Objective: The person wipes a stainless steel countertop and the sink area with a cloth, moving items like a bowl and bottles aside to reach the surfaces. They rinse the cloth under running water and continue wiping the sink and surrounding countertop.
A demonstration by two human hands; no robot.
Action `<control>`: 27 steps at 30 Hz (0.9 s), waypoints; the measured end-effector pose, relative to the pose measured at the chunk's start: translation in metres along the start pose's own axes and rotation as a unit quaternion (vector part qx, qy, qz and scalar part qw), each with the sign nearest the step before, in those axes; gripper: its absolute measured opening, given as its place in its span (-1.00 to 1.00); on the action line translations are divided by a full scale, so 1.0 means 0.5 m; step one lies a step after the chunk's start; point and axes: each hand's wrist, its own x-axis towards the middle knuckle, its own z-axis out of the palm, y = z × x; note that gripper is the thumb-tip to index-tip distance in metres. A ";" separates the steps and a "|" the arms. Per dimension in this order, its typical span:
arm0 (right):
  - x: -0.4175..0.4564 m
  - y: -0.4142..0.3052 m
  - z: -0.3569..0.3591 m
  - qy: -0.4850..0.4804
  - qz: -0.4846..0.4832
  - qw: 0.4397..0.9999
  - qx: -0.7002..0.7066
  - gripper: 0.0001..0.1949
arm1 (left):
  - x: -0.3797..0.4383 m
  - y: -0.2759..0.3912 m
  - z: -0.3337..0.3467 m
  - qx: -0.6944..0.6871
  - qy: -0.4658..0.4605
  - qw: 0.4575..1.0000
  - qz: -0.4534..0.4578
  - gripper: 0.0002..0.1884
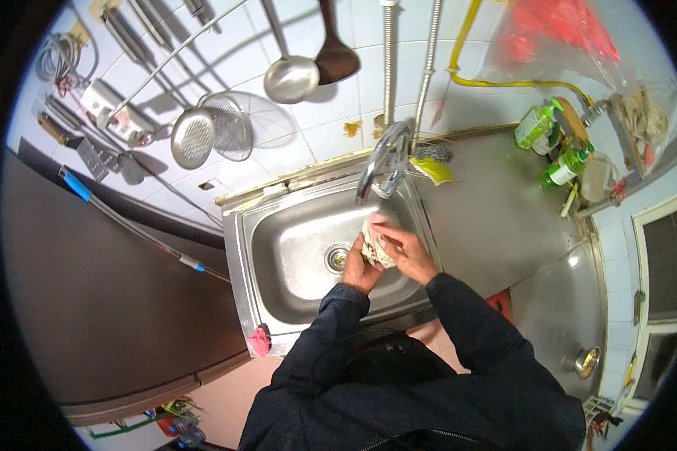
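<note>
Over the right half of a stainless steel sink (293,282), my left hand (362,272) holds a crumpled whitish item (377,248), perhaps a cloth, from its left and lower side. My right hand (409,251) grips the same item from the right, fingers bent over its upper part. A pinkish patch shows at the item's top end. The curved chrome faucet (381,160) hangs just above both hands. Left of my left hand, the sink drain (337,258) has small yellow-green bits in it.
A yellow-green sponge (433,171) and a steel scourer (433,153) lie behind the sink's right corner. Green bottles (564,169) stand on the right counter, with a metal bowl (587,362) nearer me. A pink scrubber (259,341) rests at the front left corner. Ladles (292,79) hang on the tiled wall.
</note>
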 end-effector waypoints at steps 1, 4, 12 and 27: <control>0.027 -0.004 0.009 -0.006 -0.015 1.000 0.018 -0.66 | 0.004 0.009 0.003 -0.009 -0.006 1.000 0.015 -0.59; 0.085 -0.019 0.027 -0.001 -0.015 1.000 -0.018 -0.68 | 0.001 0.031 0.019 -0.070 0.029 0.996 0.040 -0.61; 0.254 0.064 -0.018 0.085 -0.103 0.950 -0.282 -0.58 | 0.053 0.092 -0.050 -0.095 0.026 0.992 0.077 -0.62; 0.066 0.183 0.070 0.141 0.163 0.976 0.043 -0.65 | 0.085 0.077 -0.023 0.090 0.049 0.995 0.018 -0.58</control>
